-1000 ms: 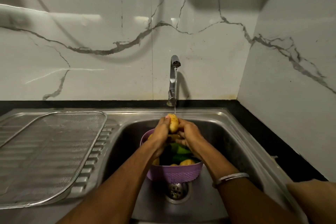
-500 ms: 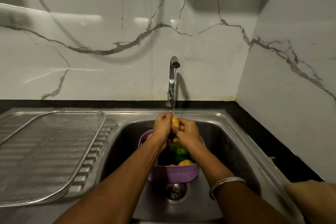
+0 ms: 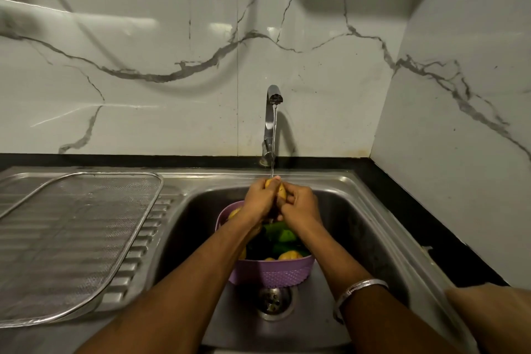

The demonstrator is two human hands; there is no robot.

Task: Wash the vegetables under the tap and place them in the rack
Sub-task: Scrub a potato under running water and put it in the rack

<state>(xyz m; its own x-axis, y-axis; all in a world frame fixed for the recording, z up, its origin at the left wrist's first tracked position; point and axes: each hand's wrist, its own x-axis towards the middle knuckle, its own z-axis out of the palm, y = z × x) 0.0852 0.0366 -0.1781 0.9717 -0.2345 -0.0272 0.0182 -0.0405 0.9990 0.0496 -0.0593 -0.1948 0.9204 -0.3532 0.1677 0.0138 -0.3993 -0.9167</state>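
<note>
Vegetable in hand: yellow potato [image 3: 280, 190], held between both hands directly under the tap stream, above the basket; it sits slightly higher than half a second ago and is more covered than a second ago.
Sink [image 3: 359, 210]: stainless steel basin, drain at the near centre.
Rack [image 3: 86, 238]: metal mesh tray lying on the ribbed drainboard, left of the basin, well apart from the hands; position unchanged across the frames.
Basket [image 3: 275, 271]: purple perforated plastic, standing in the basin just behind the drain.
Basket contents: green vegetables [image 3: 280, 234], further yellow potatoes [image 3: 290, 254], and a dark item that may be an aubergine; the shadow prevents a firm reading.
Tap [image 3: 271, 123]: chrome spout, thin water stream running down onto the potato.
Left hand [image 3: 260, 200]: fingers curled round the potato's left side.
Right hand [image 3: 300, 204]: fingers curled against the potato's right side; silver bangle [image 3: 359, 287] on the wrist.
Markings: no legible brand, label or writing on any item.
</note>
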